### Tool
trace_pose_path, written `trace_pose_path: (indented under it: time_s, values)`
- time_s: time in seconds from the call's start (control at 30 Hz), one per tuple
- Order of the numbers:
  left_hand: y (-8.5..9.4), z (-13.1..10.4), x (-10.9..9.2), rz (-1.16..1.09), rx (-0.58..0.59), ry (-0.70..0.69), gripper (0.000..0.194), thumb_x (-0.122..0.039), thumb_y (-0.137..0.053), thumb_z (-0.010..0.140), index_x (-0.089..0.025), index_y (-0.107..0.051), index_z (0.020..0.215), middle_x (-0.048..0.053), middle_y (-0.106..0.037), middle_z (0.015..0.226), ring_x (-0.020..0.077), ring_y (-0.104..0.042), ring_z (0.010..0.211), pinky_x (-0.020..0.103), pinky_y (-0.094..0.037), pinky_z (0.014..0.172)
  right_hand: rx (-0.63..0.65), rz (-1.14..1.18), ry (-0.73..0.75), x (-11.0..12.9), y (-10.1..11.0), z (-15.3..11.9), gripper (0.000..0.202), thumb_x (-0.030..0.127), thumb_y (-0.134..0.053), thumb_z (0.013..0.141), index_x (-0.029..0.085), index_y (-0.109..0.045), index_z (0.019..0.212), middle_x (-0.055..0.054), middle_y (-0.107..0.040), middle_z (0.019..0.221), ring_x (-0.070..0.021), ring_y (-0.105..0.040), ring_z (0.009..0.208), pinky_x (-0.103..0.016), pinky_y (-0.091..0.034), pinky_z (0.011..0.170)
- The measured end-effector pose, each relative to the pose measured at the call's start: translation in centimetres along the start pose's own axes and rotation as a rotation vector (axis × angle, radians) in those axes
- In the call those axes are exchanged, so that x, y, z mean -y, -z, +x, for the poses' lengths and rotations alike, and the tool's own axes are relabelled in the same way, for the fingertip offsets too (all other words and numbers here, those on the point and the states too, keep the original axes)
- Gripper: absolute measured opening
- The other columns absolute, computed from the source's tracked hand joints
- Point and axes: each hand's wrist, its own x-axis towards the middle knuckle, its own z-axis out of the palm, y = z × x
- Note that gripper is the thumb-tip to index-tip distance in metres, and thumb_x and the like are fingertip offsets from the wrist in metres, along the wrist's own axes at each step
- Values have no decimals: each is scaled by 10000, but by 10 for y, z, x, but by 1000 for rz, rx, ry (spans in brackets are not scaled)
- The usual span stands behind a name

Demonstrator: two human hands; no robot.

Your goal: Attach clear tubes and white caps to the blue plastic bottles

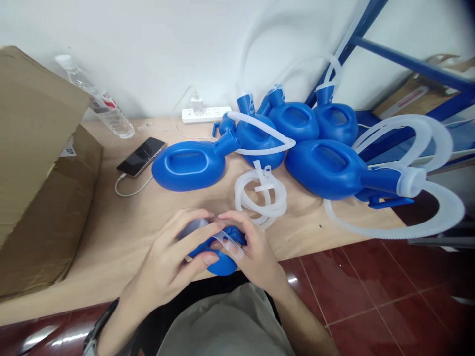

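Close to my body at the table's front edge, my left hand curls over a translucent cap fitted at the blue plastic piece's left side. My right hand grips this rounded blue plastic piece from the other side. A translucent strap with holes runs across it towards my right thumb. Fingers cover much of the piece, so its full shape is hidden. Just beyond my hands lie a blue urinal bottle with an uncapped neck and a coiled translucent tube.
More blue urinal bottles with tubes crowd the right side, one ribbed hose overhanging the edge. A cardboard box stands left. Behind are a phone, water bottle and power strip. A blue metal rack rises right.
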Motion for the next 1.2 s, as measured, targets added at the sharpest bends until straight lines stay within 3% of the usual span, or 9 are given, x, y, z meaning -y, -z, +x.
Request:
trace_pose_path:
  time_s: [0.2,0.33,0.43,0.53,0.73,0.83,1.03,1.2]
  values:
    - [-9,3,-13,-163,-143,267,87,-239,-655,1090,-267,-717,1144,-3,-697,1168,80,-706,1075,158,-565,963,-112,-93,183,7,-9,1,279,450,-763,1031,277,-695,1239,-46,-824,1100,-205,-801,963,-336,-656,854]
    - [-12,4,-19,-161,-187,240,64,-208,-698,1047,-253,-710,1091,-10,-718,1121,87,-723,1019,176,-578,929,-121,-68,223,11,-7,-2,512,710,-624,1036,235,-720,1203,-65,-784,1028,-218,-754,902,-354,-612,789]
    - [-10,5,-22,-156,-207,182,80,-180,-703,1029,-241,-711,1079,1,-728,1111,104,-733,994,208,-596,895,-115,-13,72,12,-6,-8,445,578,-436,1158,241,-726,1194,-29,-766,938,-175,-736,822,-308,-558,726]
    - [-8,8,-27,-152,-229,154,98,-139,-723,997,-222,-708,1048,12,-727,1074,124,-724,955,249,-604,861,-78,29,-47,15,-5,-10,354,426,-424,1187,254,-730,1139,8,-768,894,-143,-733,801,-276,-534,731]
    - [-3,12,-33,-8,-268,47,153,-64,-737,939,-182,-732,1036,44,-692,1081,153,-688,975,305,-591,858,-45,74,-18,30,-1,-4,295,495,-555,1129,252,-714,1073,2,-717,944,-155,-687,860,-294,-527,773]
    - [-4,14,-32,39,-276,21,178,-50,-749,926,-174,-730,1052,57,-686,1104,166,-688,1002,322,-599,885,-40,72,-22,34,1,-3,176,423,-643,1088,257,-702,1086,14,-700,964,-140,-663,859,-280,-513,758]
    - [-8,10,-32,11,-363,86,134,-101,-767,959,-182,-708,1048,53,-714,1073,181,-713,981,341,-614,880,-1,111,51,30,5,-5,228,363,-661,1049,271,-721,1249,-13,-735,1076,-166,-676,926,-310,-538,821]
    - [-11,9,-40,-10,-330,175,130,-95,-726,975,-210,-673,1006,38,-721,1068,177,-724,993,347,-620,907,-51,126,41,25,2,-8,201,399,-653,1057,279,-757,1180,-11,-725,950,-169,-643,810,-305,-510,705]
